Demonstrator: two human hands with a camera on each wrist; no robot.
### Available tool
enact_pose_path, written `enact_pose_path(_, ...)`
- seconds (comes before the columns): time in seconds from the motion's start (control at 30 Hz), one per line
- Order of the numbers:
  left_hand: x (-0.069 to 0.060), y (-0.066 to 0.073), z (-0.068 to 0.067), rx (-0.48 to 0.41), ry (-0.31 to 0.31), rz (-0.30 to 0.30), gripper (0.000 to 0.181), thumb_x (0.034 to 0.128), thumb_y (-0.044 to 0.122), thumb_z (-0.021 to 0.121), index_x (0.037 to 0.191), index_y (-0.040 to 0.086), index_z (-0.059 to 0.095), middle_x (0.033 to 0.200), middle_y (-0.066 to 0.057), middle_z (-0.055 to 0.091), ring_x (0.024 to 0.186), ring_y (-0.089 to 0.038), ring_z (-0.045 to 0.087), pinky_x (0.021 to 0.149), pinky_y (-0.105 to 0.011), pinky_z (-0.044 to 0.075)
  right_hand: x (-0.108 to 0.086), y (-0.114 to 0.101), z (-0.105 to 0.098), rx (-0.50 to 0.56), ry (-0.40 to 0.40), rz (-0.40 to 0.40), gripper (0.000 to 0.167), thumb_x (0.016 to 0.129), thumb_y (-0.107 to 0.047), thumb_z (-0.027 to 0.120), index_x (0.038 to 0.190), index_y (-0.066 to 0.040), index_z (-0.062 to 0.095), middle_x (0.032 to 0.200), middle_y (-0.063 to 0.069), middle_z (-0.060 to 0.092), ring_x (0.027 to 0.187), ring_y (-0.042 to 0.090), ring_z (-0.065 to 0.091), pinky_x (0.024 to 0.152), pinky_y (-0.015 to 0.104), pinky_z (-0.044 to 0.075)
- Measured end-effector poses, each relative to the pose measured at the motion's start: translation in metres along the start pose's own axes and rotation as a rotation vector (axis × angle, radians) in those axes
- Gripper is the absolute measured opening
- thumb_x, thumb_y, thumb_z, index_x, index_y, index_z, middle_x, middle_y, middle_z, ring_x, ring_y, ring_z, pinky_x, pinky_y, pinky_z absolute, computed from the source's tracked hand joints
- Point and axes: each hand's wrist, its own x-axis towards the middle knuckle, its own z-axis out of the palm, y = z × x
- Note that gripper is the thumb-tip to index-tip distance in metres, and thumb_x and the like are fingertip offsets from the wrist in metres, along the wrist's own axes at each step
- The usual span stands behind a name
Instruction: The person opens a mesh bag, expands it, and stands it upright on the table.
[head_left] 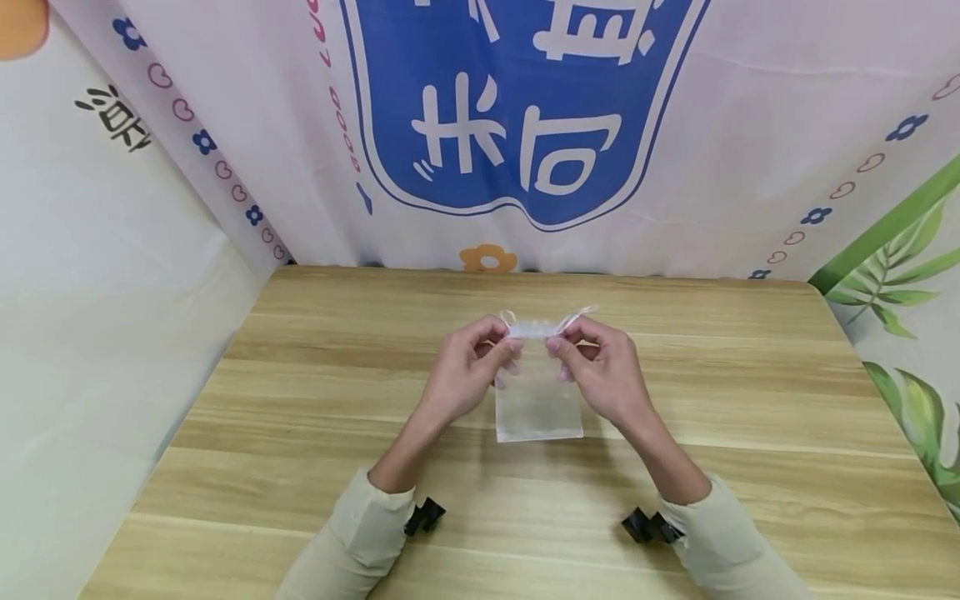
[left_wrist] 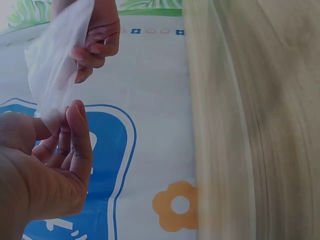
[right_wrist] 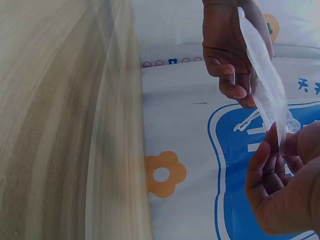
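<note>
A sheer white drawstring pouch hangs between both hands in the head view, its gathered top edge uppermost and ribbon loops sticking out at both upper corners. My left hand pinches the upper left corner between thumb and fingers. At the upper right corner my right hand pinches the fabric the same way. In the left wrist view the pouch spans from the left hand up to the other hand. The right wrist view shows the pouch nearly edge-on above the right hand.
A wooden table lies below the hands. Behind it hangs a printed cloth with a blue emblem and flowers. A black device sits by the left sleeve, and another black device by the right sleeve.
</note>
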Motion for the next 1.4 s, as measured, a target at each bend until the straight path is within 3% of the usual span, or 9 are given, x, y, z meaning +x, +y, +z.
enact_pose_path(0.2,0.0,0.003,-0.004,-0.004,0.001,0.001,0.009,0.1042,0.008,0.07,0.1,0.0,0.069,0.093,-0.019,0.074,0.068,-0.011,0.068,0.054,-0.035,0.062,0.0,-0.004,-0.001,0.013,0.025,-0.02,0.012,0.101,-0.008,0.075,0.095,0.003,0.073,0.091,0.017,0.072,0.057,0.009,0.064,0.052,0.022,0.056)
enact_pose_path(0.4,0.0,0.006,-0.007,-0.001,0.003,0.015,0.008,0.1037,0.008,0.07,0.099,0.0,0.07,0.093,-0.019,0.074,0.065,-0.011,0.068,0.05,-0.028,0.059,-0.001,-0.005,-0.001,0.03,0.04,-0.038,0.013,0.1,-0.007,0.076,0.096,0.005,0.073,0.093,0.017,0.073,0.06,0.007,0.067,0.056,0.024,0.061)
enact_pose_path(0.67,-0.001,0.005,-0.007,0.026,-0.004,0.014,0.012,0.1023,0.014,0.075,0.101,0.002,0.072,0.091,-0.016,0.076,0.066,-0.013,0.069,0.051,-0.031,0.061,-0.002,-0.006,-0.005,-0.049,-0.012,-0.015,0.017,0.103,-0.017,0.074,0.101,0.0,0.074,0.093,0.02,0.075,0.065,0.01,0.071,0.058,0.025,0.059)
enact_pose_path(0.9,-0.001,0.004,-0.007,0.047,0.001,0.048,0.012,0.1011,0.013,0.076,0.096,0.002,0.074,0.086,-0.014,0.078,0.064,-0.012,0.068,0.051,-0.03,0.061,-0.001,-0.004,-0.003,-0.052,-0.015,-0.036,0.015,0.101,-0.014,0.076,0.098,0.0,0.077,0.09,0.019,0.077,0.064,0.011,0.071,0.056,0.023,0.058)
enact_pose_path(1.13,-0.001,0.005,-0.01,0.026,0.001,0.008,0.009,0.1012,0.011,0.075,0.099,0.003,0.075,0.088,-0.014,0.077,0.065,-0.013,0.068,0.05,-0.028,0.058,-0.001,-0.003,-0.003,-0.063,0.016,-0.024,0.013,0.101,-0.014,0.077,0.099,-0.002,0.079,0.091,0.017,0.078,0.063,0.012,0.068,0.054,0.021,0.053)
enact_pose_path(1.4,-0.001,0.006,-0.012,0.013,-0.002,-0.026,0.008,0.1024,0.011,0.074,0.1,0.003,0.076,0.092,-0.014,0.079,0.067,-0.014,0.07,0.055,-0.046,0.064,-0.003,-0.003,-0.002,-0.046,0.028,-0.028,0.013,0.101,-0.013,0.076,0.099,-0.001,0.078,0.09,0.019,0.077,0.062,0.011,0.067,0.053,0.022,0.054)
